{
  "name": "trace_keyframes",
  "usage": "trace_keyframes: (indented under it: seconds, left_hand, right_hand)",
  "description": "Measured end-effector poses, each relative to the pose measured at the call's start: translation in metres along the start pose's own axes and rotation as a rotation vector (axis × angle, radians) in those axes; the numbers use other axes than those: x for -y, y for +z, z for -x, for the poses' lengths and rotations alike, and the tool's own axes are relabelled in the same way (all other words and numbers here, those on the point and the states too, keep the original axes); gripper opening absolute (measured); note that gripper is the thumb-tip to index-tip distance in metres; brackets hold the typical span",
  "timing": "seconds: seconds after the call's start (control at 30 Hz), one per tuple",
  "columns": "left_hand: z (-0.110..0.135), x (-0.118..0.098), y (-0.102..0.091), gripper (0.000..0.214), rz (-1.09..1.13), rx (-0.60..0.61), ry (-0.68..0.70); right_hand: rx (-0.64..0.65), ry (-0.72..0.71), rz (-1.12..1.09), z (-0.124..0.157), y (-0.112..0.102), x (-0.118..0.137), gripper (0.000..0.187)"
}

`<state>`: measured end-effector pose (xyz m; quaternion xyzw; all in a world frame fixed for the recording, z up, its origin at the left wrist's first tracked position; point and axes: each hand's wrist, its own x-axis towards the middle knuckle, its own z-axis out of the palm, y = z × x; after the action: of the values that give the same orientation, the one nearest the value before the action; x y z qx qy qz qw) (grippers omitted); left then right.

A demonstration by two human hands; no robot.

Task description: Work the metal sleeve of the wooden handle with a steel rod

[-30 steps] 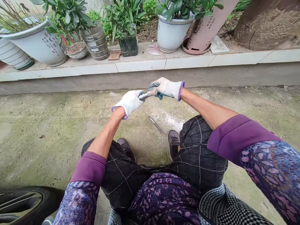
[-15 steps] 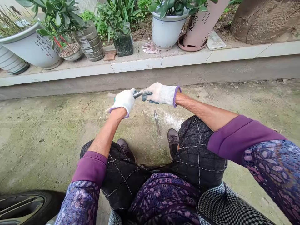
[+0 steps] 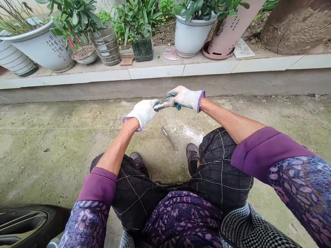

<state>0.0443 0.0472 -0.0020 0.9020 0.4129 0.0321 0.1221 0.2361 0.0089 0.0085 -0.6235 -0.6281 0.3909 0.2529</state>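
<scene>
My left hand (image 3: 144,112), in a white knit glove with a purple cuff, is closed around one end of a short, curved tube-like piece (image 3: 165,104). Silvery, ridged surface shows near this hand, and the far end is tan. My right hand (image 3: 183,97), gloved alike with grey-green on the fingers, has its fingers bent around the tan end. Part of the piece is hidden by both gloves. Below it, between my shoes, is a thin, flat metal bar (image 3: 169,139) with a paler upper end. White powder (image 3: 191,133) is scattered on the concrete beside the bar.
Ahead runs a low tiled ledge (image 3: 155,72) carrying several plant pots, including a white pot (image 3: 193,38) and a pink pot (image 3: 226,34) on a saucer. A big brown trunk-like block (image 3: 294,32) stands at the right. A car wheel (image 3: 26,227) is at lower left.
My right hand has shifted up and right, away from my left hand, exposing more of the tube-like piece. The bar's upper end has swung left, so it slants more.
</scene>
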Motion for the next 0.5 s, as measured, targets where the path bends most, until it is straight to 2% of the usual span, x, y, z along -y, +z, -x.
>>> trace_keyframes:
  seconds: [0.13, 0.27, 0.4, 0.5]
  left_hand:
    - [-0.002, 0.001, -0.001, 0.018, 0.162, -0.114, -0.029]
    - [-0.008, 0.003, 0.0, 0.02, 0.174, -0.166, -0.126]
    - [-0.013, 0.005, 0.001, 0.023, -0.015, -0.122, -0.203]
    - [-0.014, 0.005, 0.006, 0.028, -0.18, -0.017, -0.223]
  right_hand:
    - [0.007, 0.038, -0.074, -0.001, 0.006, 0.0, 0.015]
    - [0.041, 0.058, -0.081, 0.009, 0.008, 0.007, 0.017]
    - [0.087, 0.027, -0.015, 0.018, 0.008, 0.014, 0.016]
    - [0.041, -0.017, 0.084, 0.019, 0.006, 0.013, 0.018]
